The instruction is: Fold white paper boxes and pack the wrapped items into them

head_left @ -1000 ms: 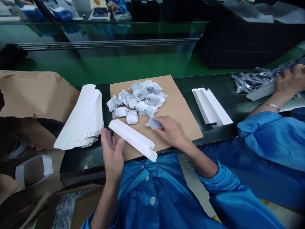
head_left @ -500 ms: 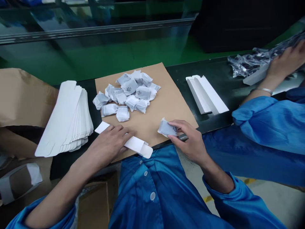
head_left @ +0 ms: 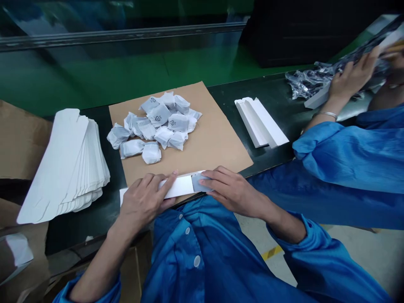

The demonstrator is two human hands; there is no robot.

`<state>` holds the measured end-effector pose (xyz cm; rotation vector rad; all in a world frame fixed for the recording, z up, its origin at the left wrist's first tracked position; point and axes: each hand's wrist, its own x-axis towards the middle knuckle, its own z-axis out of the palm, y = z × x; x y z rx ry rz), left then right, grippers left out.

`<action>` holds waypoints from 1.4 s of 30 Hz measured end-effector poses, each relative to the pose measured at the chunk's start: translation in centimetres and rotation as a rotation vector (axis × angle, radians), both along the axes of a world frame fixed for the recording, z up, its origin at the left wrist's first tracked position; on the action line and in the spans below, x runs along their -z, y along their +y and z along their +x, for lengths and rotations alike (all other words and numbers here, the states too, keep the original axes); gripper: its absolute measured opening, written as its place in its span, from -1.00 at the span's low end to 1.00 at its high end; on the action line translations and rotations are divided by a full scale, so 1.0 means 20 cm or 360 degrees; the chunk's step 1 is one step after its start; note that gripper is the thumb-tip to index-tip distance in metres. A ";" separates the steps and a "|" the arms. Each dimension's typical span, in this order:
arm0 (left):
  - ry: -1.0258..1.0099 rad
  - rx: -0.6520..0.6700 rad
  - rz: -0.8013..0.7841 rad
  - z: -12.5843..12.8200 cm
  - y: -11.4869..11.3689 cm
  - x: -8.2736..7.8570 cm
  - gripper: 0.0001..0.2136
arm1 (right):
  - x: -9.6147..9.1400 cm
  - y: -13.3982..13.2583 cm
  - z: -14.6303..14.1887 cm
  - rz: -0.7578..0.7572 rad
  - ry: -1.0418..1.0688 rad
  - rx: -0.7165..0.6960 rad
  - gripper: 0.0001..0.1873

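My left hand [head_left: 147,193] is closed around a long white box [head_left: 178,187], held level over the front edge of the cardboard sheet [head_left: 217,143]. At the box's right end, my right hand [head_left: 232,187] grips a small packet in whitish wrapping [head_left: 199,183]. Part of that packet sits inside the box's mouth, and my fingers cover some of the rest. Beyond my hands, a heap of similar wrapped packets [head_left: 159,115] lies on the sheet, a few showing a printed triangle mark.
Flat white cartons [head_left: 63,164] are stacked on the dark bench at left, beside brown paper bags [head_left: 22,143]. An open white box [head_left: 260,122] lies right of the sheet. Farther right, a co-worker's hand [head_left: 352,78] is near clear plastic-wrapped items [head_left: 307,82].
My right hand has brought the packet left to the box's end and partly into it. The box has turned nearly level. The co-worker's hand has shifted, and the whole view has moved slightly.
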<state>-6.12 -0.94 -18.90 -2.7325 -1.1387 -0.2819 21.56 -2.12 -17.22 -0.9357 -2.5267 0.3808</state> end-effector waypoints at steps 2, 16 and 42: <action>-0.0078 -0.0022 -0.0056 0.02 -0.03 0.01 -0.54 | -0.04 0.05 0.02 -0.0149 0.0012 -0.0129 -0.70; -0.0213 -0.0141 0.0352 0.05 -0.09 -0.02 -0.48 | -0.10 0.11 -0.11 -0.0815 0.0616 0.0456 -0.84; -0.2064 -0.0810 -0.0708 0.52 0.18 -0.26 -0.29 | 0.05 -0.02 -0.18 0.0205 0.0785 0.0778 -0.40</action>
